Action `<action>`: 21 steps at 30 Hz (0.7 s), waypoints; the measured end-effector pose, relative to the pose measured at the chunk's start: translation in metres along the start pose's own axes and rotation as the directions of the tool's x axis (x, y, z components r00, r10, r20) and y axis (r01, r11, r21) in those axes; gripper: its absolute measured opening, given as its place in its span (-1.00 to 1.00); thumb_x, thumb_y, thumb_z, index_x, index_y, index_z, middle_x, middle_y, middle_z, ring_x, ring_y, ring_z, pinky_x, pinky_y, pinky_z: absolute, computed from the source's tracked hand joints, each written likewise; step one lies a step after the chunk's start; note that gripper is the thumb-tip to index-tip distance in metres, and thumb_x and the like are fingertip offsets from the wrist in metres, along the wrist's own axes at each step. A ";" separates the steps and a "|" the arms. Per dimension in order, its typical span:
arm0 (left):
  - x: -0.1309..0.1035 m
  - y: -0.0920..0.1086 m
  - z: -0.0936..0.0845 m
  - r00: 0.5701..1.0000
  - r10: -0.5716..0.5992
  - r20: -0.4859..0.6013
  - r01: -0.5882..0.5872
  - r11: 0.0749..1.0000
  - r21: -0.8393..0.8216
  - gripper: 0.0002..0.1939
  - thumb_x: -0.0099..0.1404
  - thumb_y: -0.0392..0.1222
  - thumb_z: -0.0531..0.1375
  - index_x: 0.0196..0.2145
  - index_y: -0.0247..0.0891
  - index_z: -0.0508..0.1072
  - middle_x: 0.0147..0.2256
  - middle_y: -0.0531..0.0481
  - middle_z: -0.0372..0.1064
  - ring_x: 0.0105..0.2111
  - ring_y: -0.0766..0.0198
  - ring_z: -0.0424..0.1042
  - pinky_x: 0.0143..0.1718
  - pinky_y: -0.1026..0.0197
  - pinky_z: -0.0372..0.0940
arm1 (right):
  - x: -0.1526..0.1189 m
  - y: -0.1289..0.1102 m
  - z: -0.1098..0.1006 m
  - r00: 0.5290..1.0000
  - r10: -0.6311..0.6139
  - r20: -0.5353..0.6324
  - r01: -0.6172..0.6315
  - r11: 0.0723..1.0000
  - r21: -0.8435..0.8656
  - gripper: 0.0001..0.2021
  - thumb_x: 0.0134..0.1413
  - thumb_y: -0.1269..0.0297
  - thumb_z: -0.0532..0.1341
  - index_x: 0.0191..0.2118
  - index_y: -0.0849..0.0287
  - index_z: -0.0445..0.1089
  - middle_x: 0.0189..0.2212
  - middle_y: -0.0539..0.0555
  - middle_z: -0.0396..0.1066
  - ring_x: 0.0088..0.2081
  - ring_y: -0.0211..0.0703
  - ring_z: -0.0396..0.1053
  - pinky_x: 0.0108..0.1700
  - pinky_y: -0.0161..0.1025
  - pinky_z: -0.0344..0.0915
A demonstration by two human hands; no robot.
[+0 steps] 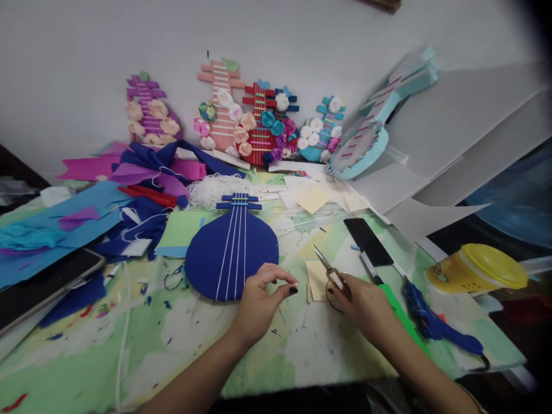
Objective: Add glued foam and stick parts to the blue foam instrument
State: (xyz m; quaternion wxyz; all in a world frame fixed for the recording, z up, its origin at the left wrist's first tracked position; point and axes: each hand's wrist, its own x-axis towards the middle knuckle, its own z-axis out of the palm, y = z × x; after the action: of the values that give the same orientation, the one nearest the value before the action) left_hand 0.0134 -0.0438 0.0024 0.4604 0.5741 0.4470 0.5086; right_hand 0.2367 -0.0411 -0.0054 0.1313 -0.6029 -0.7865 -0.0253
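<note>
A dark blue paper instrument (207, 253) with white strings lies flat on the table. At its lower right edge is my left hand (264, 296), thumb and forefinger pinched together; whatever is between the tips is too small to name. My right hand (360, 302) is wrapped round the handles of a pair of scissors (330, 270), whose blades point up and left. Under the scissors lies a pale yellow paper square (317, 280), with a small tan stick (308, 293) beside it.
On the right are a black phone (368, 241), a green-handled cutter (394, 305), a blue glue gun (435, 322) and a yellow tub (474, 269). Coloured paper (99, 213) and white string (215, 190) pile up at left and back. Decorated instruments (259, 132) lean on the wall.
</note>
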 end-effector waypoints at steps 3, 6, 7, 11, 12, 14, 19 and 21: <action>-0.001 0.003 -0.001 0.997 0.069 -0.037 -0.069 0.998 0.010 -0.95 0.09 -0.21 0.28 -0.49 -0.21 0.51 -0.36 -0.05 0.36 -0.27 0.19 0.30 -0.18 0.13 0.18 | 0.007 0.013 -0.002 1.000 -0.025 0.011 0.026 0.992 -0.123 -0.87 0.07 0.35 0.10 -0.40 0.19 0.39 -0.53 0.09 0.47 -0.52 -0.13 0.40 -0.53 -0.30 0.03; -0.003 0.005 -0.002 0.995 0.093 -0.047 -0.093 0.996 0.005 -0.95 0.09 -0.22 0.28 -0.49 -0.20 0.52 -0.42 -0.03 0.33 -0.32 0.21 0.29 -0.24 0.16 0.19 | 0.013 0.019 -0.005 0.996 -0.003 0.095 0.029 0.961 -0.274 -0.79 0.02 0.45 0.11 -0.58 0.17 0.35 -0.63 0.11 0.42 -0.61 -0.13 0.35 -0.57 -0.28 -0.08; -0.003 0.006 -0.003 0.994 0.101 -0.037 -0.101 0.995 -0.014 -0.95 0.10 -0.22 0.27 -0.49 -0.20 0.52 -0.44 -0.03 0.34 -0.33 0.22 0.30 -0.26 0.17 0.20 | 0.015 0.017 -0.007 0.994 0.003 0.107 0.029 0.953 -0.301 -0.76 0.02 0.45 0.11 -0.62 0.16 0.33 -0.67 0.11 0.40 -0.64 -0.14 0.33 -0.58 -0.28 -0.12; 0.001 0.006 -0.012 0.990 0.129 -0.056 -0.136 0.982 -0.134 -0.94 0.10 -0.26 0.27 -0.50 -0.22 0.54 -0.45 -0.03 0.35 -0.36 0.25 0.32 -0.31 0.23 0.21 | 0.030 -0.010 -0.017 0.995 -0.070 0.064 0.078 0.988 -0.131 -0.68 0.10 0.28 0.12 -0.65 0.15 0.31 -0.72 0.07 0.36 -0.66 -0.17 0.30 -0.59 -0.29 -0.12; 0.003 0.005 -0.015 0.988 0.132 -0.085 -0.145 0.974 -0.173 -0.94 0.09 -0.26 0.27 -0.52 -0.23 0.53 -0.45 -0.02 0.35 -0.37 0.27 0.33 -0.32 0.25 0.21 | 0.037 -0.020 -0.017 0.994 -0.087 0.059 0.089 0.996 -0.029 -0.66 0.14 0.26 0.09 -0.65 0.15 0.30 -0.73 0.04 0.34 -0.66 -0.20 0.29 -0.58 -0.31 -0.09; 0.007 0.003 -0.022 0.979 0.110 -0.172 -0.154 0.950 -0.272 -0.93 0.07 -0.23 0.29 -0.53 -0.26 0.52 -0.48 -0.01 0.36 -0.41 0.31 0.32 -0.35 0.28 0.21 | 0.054 -0.041 -0.011 0.992 -0.079 0.096 0.061 0.982 0.177 -0.70 0.17 0.36 0.02 -0.57 0.15 0.31 -0.69 0.00 0.36 -0.64 -0.26 0.30 -0.56 -0.35 -0.01; 0.007 -0.002 -0.042 0.914 -0.167 -0.368 -0.087 0.807 -0.583 -0.76 -0.07 -0.13 0.38 -0.47 -0.32 0.51 -0.52 0.05 0.38 -0.56 0.45 0.25 -0.50 0.38 0.19 | 0.105 -0.079 0.026 0.990 0.028 0.138 -0.093 0.864 0.494 -0.77 0.01 0.38 0.16 -0.15 0.21 0.30 -0.46 0.05 0.45 -0.43 -0.20 0.39 -0.42 -0.35 0.13; 0.002 -0.003 -0.051 0.893 -0.240 -0.380 -0.083 0.744 -0.663 -0.75 -0.09 -0.15 0.39 -0.47 -0.34 0.50 -0.54 0.06 0.37 -0.56 0.47 0.27 -0.50 0.40 0.21 | 0.120 -0.088 0.041 0.987 0.042 0.154 -0.121 0.827 0.548 -0.69 -0.03 0.34 0.20 -0.11 0.22 0.26 -0.50 0.04 0.43 -0.45 -0.19 0.38 -0.44 -0.34 0.15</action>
State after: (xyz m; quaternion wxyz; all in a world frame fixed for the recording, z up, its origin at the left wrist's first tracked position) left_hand -0.0374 -0.0377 0.0030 0.5415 0.2218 0.3537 0.7297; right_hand 0.1167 0.0560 -0.0062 0.2482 -0.5721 -0.7404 0.2509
